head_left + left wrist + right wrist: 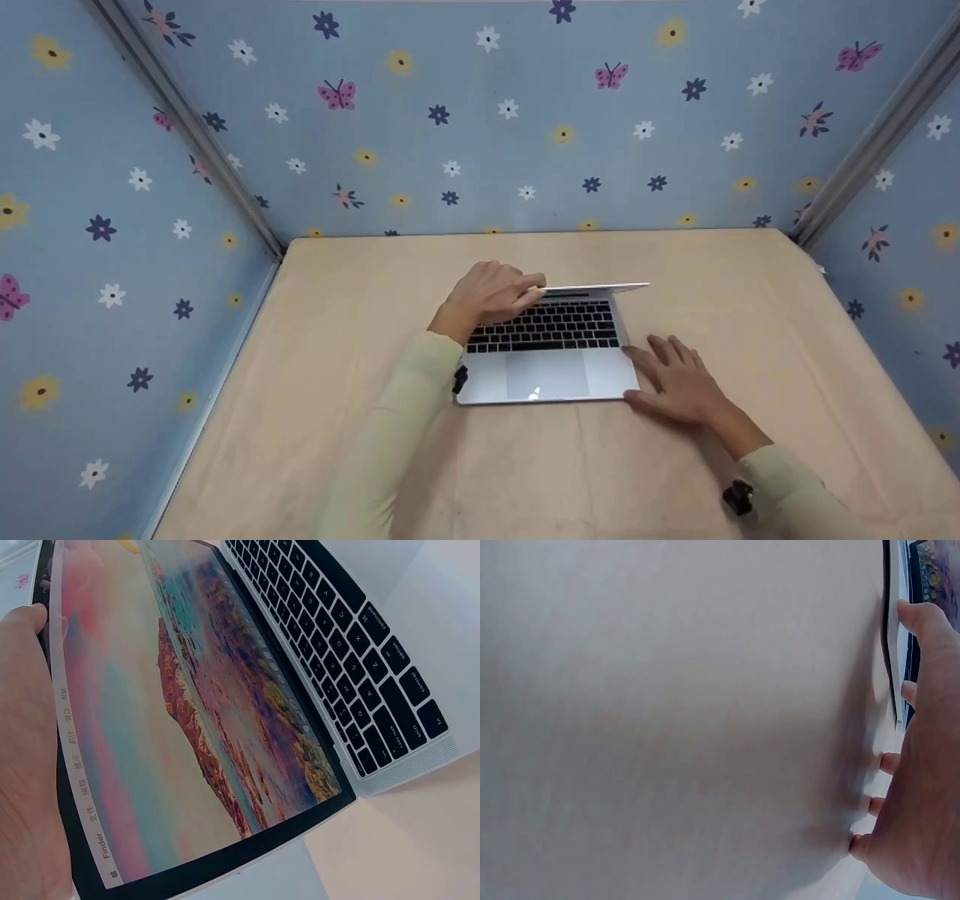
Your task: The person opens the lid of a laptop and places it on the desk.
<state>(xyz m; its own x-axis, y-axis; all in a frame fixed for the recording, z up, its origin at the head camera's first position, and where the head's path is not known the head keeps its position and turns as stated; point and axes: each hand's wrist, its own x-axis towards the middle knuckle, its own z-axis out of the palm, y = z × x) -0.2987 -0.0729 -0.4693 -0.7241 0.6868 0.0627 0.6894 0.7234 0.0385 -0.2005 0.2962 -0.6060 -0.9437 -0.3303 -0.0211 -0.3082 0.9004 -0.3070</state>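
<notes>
A silver laptop (544, 375) sits partly open on the table, its black keyboard (574, 326) facing up. My left hand (491, 292) grips the upper edge of the lid (607, 287) toward its left side, thumb on the screen side. Lit up in the left wrist view, the screen (187, 690) shows a colourful landscape. Beside the right edge of the base is my right hand (679, 386), fingers spread. Its thumb and index finger touch the laptop's side, and the other fingertips (860, 846) rest on the table in the right wrist view.
A pale beige cover lies over the table (360, 322). Blue panels (480, 150) printed with flowers and butterflies stand at the back and both sides, with grey metal posts (862, 157) at the corners.
</notes>
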